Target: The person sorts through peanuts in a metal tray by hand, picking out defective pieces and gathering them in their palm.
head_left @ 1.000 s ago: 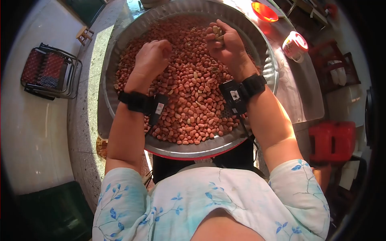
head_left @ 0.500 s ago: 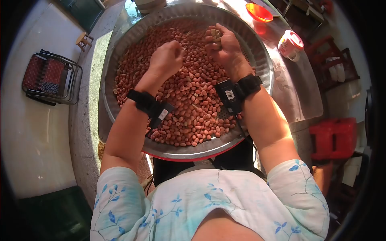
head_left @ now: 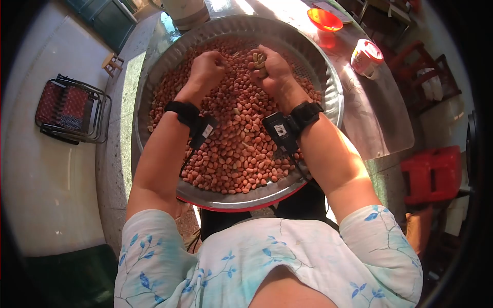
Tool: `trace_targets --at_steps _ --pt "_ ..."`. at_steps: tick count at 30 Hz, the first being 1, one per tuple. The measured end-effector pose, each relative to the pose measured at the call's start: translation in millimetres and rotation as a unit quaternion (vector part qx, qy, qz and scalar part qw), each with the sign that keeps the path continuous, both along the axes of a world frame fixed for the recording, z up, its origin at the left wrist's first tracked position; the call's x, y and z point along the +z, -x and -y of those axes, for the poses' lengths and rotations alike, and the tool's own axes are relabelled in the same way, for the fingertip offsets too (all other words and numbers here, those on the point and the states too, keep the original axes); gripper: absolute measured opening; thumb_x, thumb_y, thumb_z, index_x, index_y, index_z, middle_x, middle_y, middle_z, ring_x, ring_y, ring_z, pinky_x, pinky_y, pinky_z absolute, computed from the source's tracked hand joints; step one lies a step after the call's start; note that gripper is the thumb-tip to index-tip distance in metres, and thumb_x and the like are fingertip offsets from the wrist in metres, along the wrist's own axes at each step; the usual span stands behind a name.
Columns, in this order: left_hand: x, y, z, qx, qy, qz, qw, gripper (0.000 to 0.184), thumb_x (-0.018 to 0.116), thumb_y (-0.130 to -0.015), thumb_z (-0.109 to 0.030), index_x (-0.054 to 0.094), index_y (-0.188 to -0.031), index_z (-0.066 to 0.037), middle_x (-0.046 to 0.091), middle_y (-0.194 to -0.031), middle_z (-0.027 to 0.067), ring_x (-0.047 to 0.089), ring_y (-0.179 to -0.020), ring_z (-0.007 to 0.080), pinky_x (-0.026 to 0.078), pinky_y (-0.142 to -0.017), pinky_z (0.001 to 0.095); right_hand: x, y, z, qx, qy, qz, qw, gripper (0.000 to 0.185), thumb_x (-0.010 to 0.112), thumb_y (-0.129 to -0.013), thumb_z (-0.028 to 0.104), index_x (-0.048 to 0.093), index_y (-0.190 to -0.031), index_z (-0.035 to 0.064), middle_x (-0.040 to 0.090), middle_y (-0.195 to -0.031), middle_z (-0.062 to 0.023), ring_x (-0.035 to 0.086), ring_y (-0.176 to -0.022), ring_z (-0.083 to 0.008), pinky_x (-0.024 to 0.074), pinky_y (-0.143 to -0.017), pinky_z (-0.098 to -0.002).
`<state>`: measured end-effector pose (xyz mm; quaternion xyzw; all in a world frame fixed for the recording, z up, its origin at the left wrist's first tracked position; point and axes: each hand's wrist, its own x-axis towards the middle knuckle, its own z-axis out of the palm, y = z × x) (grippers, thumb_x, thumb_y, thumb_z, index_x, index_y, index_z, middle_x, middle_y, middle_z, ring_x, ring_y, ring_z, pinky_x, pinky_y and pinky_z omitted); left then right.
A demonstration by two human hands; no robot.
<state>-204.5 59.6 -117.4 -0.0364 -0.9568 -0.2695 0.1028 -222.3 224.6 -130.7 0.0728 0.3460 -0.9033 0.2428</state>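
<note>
A large round metal tray [head_left: 328,66] holds a broad layer of reddish-brown peanuts [head_left: 241,154]. Over the far left part of the layer, my left hand [head_left: 207,71] is closed with its fingertips pinched together; whatever lies between them is hidden. My right hand [head_left: 272,71], palm turned up and fingers curled, cups several pale yellowish peanuts [head_left: 259,62] above the far middle of the tray. Both wrists wear a black strap with a small box.
The tray rests on a table [head_left: 370,123] covered with a clear sheet. On it stand an orange-red bowl [head_left: 325,20], a red and white mug [head_left: 366,57] and a pale container [head_left: 187,13]. A folded chair [head_left: 72,110] leans at the left; a red stool [head_left: 431,174] is at the right.
The view has shifted, so the tray sits slightly lower. My left hand has moved a little left over the peanuts. My right hand stays curled around the pale ones.
</note>
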Motion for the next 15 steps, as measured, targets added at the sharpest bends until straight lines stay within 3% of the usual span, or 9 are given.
trace_targets --at_steps 3,4,6,9,14,15 --pt "24.6 -0.6 8.8 -0.035 -0.182 0.032 0.982 0.015 0.057 -0.076 -0.006 0.059 -0.089 0.001 0.06 -0.078 0.0031 0.054 -0.067 0.0054 0.043 -0.058 0.019 -0.2 -7.8 8.1 0.046 -0.027 0.007 0.999 0.025 0.041 -0.087 0.031 0.048 -0.092 0.0081 0.055 -0.075 -0.0071 0.052 -0.059 -0.0144 0.0395 -0.041 -0.0194" --pt "31.8 -6.8 5.6 -0.032 -0.18 0.032 0.983 0.015 0.057 -0.076 -0.006 0.059 -0.089 0.001 0.06 -0.078 0.0031 0.054 -0.067 0.0054 0.043 -0.058 0.019 0.1 -11.6 11.1 0.086 -0.028 0.012 0.996 0.028 0.039 -0.087 0.033 0.048 -0.094 0.0078 0.055 -0.076 -0.0078 0.053 -0.06 -0.0149 0.0409 -0.042 -0.0199" --pt "39.6 -15.0 1.2 -0.166 -0.183 0.024 0.969 0.015 0.057 -0.077 -0.009 0.059 -0.088 0.0 0.059 -0.078 0.0029 0.053 -0.063 0.0052 0.043 -0.055 0.0185 2.6 -19.8 18.4 0.092 -0.018 0.018 0.995 0.03 0.038 -0.087 0.034 0.048 -0.094 0.0071 0.055 -0.077 -0.0085 0.053 -0.06 -0.0146 0.0408 -0.041 -0.0192" --pt "42.1 -13.5 14.8 -0.161 -0.264 0.084 0.947 0.017 0.058 -0.078 -0.013 0.06 -0.09 -0.001 0.059 -0.077 0.0019 0.052 -0.062 0.0049 0.042 -0.053 0.0185 5.0 -28.5 19.8 0.128 0.011 0.023 0.991 0.032 0.037 -0.087 0.035 0.048 -0.094 0.0056 0.055 -0.079 -0.0094 0.053 -0.061 -0.0135 0.0396 -0.039 -0.017" --pt "39.3 -11.4 79.8 -0.02 -0.172 0.072 0.982 0.017 0.06 -0.076 -0.018 0.061 -0.085 -0.004 0.059 -0.071 0.0019 0.053 -0.06 0.0076 0.041 -0.052 0.0209 1.1 -25.9 22.0 0.16 0.056 0.014 0.985 0.028 0.039 -0.087 0.031 0.047 -0.091 0.004 0.052 -0.08 -0.0094 0.05 -0.058 -0.0107 0.0345 -0.035 -0.0135" --pt "35.4 -12.2 88.7 0.023 -0.049 0.119 0.991 0.017 0.061 -0.073 -0.019 0.061 -0.081 -0.003 0.06 -0.069 0.0041 0.054 -0.061 0.0104 0.043 -0.053 0.0241 -1.6 -21.6 20.7 0.164 0.071 0.013 0.984 0.028 0.038 -0.088 0.031 0.047 -0.09 0.0037 0.052 -0.079 -0.009 0.048 -0.057 -0.0104 0.034 -0.036 -0.0141"
